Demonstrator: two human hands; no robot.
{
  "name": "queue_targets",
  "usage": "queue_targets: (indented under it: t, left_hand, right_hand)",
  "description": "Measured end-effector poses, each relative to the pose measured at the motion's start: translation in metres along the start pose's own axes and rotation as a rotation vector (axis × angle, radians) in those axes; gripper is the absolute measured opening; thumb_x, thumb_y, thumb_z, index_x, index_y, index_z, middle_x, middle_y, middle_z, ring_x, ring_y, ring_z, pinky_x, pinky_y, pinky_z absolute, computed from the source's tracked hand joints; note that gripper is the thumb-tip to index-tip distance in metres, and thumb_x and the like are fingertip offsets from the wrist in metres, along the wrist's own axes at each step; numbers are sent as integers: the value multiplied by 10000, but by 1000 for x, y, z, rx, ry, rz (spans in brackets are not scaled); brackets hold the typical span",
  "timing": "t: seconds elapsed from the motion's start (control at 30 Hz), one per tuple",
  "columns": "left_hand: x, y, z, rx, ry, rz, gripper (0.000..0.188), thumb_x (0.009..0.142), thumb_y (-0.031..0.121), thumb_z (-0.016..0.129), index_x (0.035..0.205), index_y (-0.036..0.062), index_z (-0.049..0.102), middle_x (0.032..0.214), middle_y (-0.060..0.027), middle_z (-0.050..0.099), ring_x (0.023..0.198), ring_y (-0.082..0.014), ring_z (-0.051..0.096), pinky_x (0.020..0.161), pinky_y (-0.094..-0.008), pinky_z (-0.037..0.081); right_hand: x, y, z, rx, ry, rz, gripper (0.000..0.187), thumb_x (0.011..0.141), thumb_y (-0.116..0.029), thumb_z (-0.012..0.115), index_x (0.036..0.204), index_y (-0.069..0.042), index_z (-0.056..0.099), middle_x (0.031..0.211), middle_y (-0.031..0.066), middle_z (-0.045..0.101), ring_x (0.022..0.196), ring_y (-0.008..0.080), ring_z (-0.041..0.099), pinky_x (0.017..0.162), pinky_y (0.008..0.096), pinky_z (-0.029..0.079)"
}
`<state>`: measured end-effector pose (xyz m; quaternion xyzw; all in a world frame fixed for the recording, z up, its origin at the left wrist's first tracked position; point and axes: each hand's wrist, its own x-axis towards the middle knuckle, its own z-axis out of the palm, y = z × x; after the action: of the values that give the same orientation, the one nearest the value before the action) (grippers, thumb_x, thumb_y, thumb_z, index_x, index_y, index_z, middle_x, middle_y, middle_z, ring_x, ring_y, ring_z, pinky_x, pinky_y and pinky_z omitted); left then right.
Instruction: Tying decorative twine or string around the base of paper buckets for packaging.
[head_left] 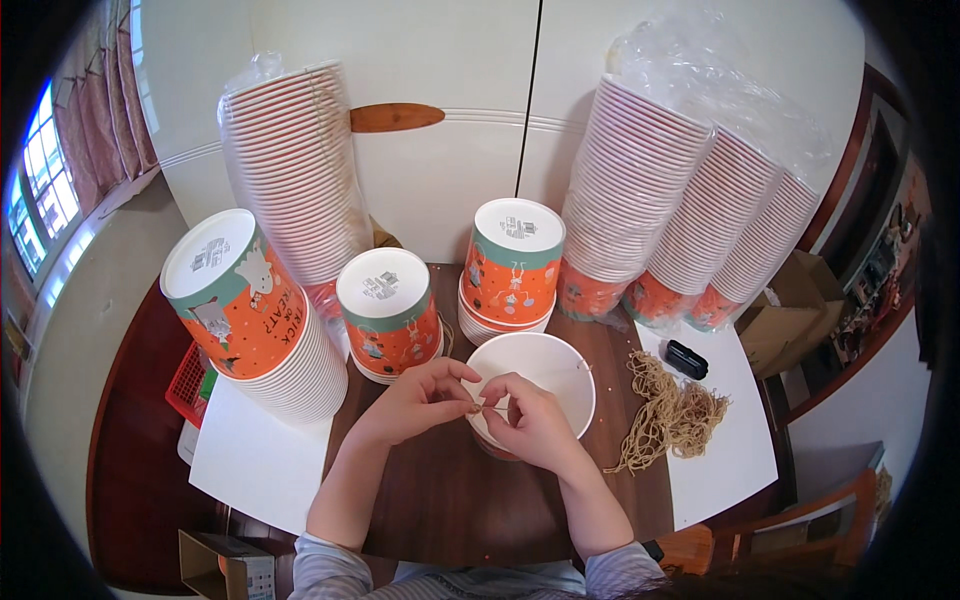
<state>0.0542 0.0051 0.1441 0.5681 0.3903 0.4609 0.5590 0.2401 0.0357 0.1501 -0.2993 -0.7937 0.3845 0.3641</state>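
Over the near left rim of an open white paper bucket (560,375), my two hands meet at the fingertips. My left hand (425,402) pinches a short bit of thin tan cord (491,407), its other fingers loosely bent. On the other side of the cord, my right hand (527,422) is closed with thumb and fingertips pressed together on it. Whether the cord passes through the bucket wall cannot be made out. To the right of the bucket lies a tangled heap of tan cords (670,415), beside a small black object (686,359).
Upside-down orange buckets stand as a tall stack (265,310) at left, a short stack (387,310) and another stack (515,265) farther back. Wrapped bucket stacks (640,180) rise at back right, one more (295,170) at back left. A cardboard box (230,565) sits low at left.
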Motion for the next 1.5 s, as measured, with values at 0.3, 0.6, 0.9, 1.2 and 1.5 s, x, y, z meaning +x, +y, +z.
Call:
queue_targets:
  t: [0.3, 0.6, 0.9, 1.2, 1.5]
  left_hand:
    - [1, -2, -1, -20, -18, 9, 307, 788, 20, 586, 1083, 28, 503, 812, -32, 622, 774, -70, 570, 719, -209, 439]
    - [-1, 4, 2, 44, -10, -8, 347, 792, 26, 583, 1129, 35, 504, 807, -31, 637, 772, -53, 563, 713, -199, 431]
    - [-2, 3, 1, 80, 20, -10, 337, 784, 29, 581, 1113, 43, 512, 827, -33, 631, 779, -47, 557, 689, -197, 427]
    - [-1, 2, 7, 247, 15, -77, 166, 781, 53, 589, 941, 16, 563, 799, -26, 610, 771, -66, 559, 687, -201, 440]
    - [1, -8, 4, 29, 4, -26, 49, 791, 58, 560, 820, 20, 550, 780, -17, 592, 749, -69, 552, 679, -204, 443]
  right_hand:
    - [0, 2, -1, -44, 18, -68, 182, 694, -108, 681, 819, -64, 556, 765, 25, 563, 526, 118, 503, 483, 243, 418]
    - [-1, 3, 1, -109, 68, -47, 171, 684, -155, 709, 767, -66, 589, 742, 28, 574, 518, 134, 516, 486, 254, 430]
    - [0, 5, 2, -120, 63, -28, 100, 746, -125, 651, 774, -45, 598, 748, 58, 576, 551, 163, 557, 513, 274, 447]
    - [1, 11, 1, -17, 43, 29, 99, 781, -111, 618, 813, -28, 573, 763, 77, 572, 583, 166, 563, 544, 276, 453]
    - [1, 19, 0, 86, -1, 92, 100, 800, -109, 600, 843, -31, 554, 766, 50, 558, 577, 115, 499, 541, 245, 414]
